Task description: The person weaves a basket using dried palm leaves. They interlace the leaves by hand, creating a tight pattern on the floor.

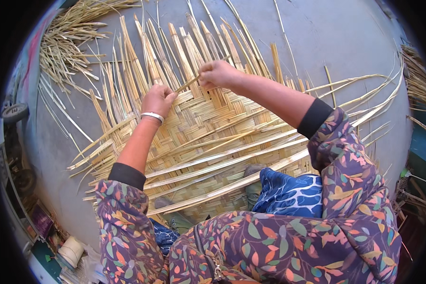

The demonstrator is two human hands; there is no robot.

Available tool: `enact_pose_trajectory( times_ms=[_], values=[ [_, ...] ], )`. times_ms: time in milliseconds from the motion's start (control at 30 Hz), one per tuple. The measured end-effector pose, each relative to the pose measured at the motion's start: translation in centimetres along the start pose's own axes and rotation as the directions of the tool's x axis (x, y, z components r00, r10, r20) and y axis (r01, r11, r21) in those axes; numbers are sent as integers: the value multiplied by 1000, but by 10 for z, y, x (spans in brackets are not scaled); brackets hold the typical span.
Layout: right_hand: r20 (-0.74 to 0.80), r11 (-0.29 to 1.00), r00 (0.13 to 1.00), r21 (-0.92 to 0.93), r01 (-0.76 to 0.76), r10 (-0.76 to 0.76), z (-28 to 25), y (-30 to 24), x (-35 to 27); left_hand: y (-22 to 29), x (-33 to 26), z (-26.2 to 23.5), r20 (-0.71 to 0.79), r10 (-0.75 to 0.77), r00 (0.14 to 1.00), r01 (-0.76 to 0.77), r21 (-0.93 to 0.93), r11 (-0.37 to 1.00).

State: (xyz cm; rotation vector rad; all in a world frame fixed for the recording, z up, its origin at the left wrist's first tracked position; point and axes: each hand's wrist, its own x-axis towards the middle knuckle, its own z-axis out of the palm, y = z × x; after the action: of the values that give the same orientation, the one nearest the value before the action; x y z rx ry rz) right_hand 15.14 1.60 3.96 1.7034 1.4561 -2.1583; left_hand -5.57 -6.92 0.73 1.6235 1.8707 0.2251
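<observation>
A half-woven mat (199,118) of flat, straw-coloured split strips lies on the floor in front of me, its far ends fanning out loose. Over its far part, my left hand (158,100) pinches one end of a short strip (188,84). My right hand (218,75) is closed on the same strip a little farther right, so it runs slanting between the two hands. Several long loose strips (232,150) lie crosswise over the nearer weave. My shoes (253,189) rest on the mat's near part, partly hidden by my clothing.
A heap of cut strips (68,45) lies at the far left, and another bundle (419,78) at the right edge. Wheels (15,112) of some cart-like thing stand along the left. A pale roll (71,251) sits at the lower left. Grey floor (336,38) surrounds the mat.
</observation>
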Motion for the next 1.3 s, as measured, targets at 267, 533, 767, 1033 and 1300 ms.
enact_pose_trajectory(
  times_ms=[267,533,767,1033,1300],
  values=[
    [-115,859,951,-470,201,-286,6,-22,56,6,-4,17,-323,-111,940,97,-60,993],
    [-34,876,998,-481,27,-50,10,-56,77,11,-1,10,-355,-227,907,201,-109,974],
    [31,930,996,-361,-67,84,12,-57,95,11,-4,5,-340,-277,899,207,-227,952],
    [101,949,983,-293,-118,153,15,-48,108,7,-4,9,-358,-262,896,168,-273,947],
    [-30,992,1000,-126,4,-8,15,-37,89,0,0,19,-352,-288,891,187,-293,938]
  ],
)
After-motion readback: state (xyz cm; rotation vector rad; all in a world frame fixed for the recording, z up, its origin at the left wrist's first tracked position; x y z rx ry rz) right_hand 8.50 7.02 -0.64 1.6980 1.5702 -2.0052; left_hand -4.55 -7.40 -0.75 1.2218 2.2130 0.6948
